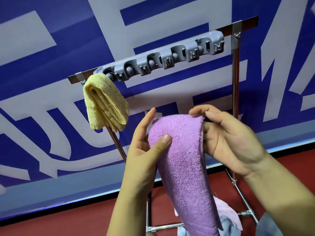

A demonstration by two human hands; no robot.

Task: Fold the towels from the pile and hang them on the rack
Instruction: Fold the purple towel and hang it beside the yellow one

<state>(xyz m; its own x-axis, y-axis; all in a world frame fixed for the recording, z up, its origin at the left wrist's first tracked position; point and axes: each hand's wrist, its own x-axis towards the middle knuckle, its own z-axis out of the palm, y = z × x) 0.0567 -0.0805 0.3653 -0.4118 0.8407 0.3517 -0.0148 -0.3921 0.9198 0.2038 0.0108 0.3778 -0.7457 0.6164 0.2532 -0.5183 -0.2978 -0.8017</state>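
A folded purple towel [184, 160] hangs down between my hands, in front of the rack and below its bar. My left hand [144, 147] holds its left side, thumb pressed on the front and fingers behind. My right hand [228, 137] pinches its upper right edge between thumb and fingers. The grey hook rack [162, 58] is fixed on a metal crossbar [245, 24] of a standing frame. A folded yellow towel [105, 103] hangs from the leftmost hook. The pile [226, 220] of pink and pale blue towels lies below, partly hidden by the purple towel.
Metal uprights [236, 106] and base tubes [167, 226] of the frame stand on a red floor [85, 218]. A blue and white printed banner [51, 82] covers the wall behind. The hooks to the right of the yellow towel carry nothing.
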